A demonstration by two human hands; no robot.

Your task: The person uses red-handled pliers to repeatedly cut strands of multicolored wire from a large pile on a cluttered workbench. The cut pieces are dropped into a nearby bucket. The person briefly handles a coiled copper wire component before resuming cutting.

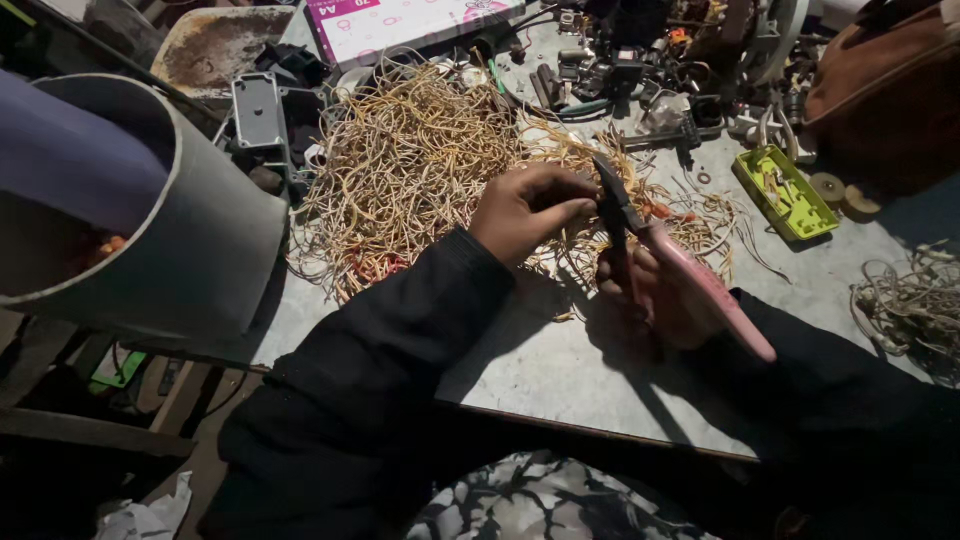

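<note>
My right hand (660,295) grips a pair of pliers with pink handles (700,285), the dark jaws (612,190) pointing up and away from me. My left hand (530,208) is pinched on a thin yellowish wire right at the jaws. Both hands hover over the near edge of a big tangled heap of yellowish wires (420,165) spread on the grey table (560,365). Both arms wear dark sleeves.
A large grey pipe (190,230) lies at the left. A yellow-green tray (787,192) with small parts sits right of the heap. Dark electrical scrap (640,70) crowds the back. A smaller wire bundle (915,300) lies at the right edge. A white flat box (400,25) sits behind.
</note>
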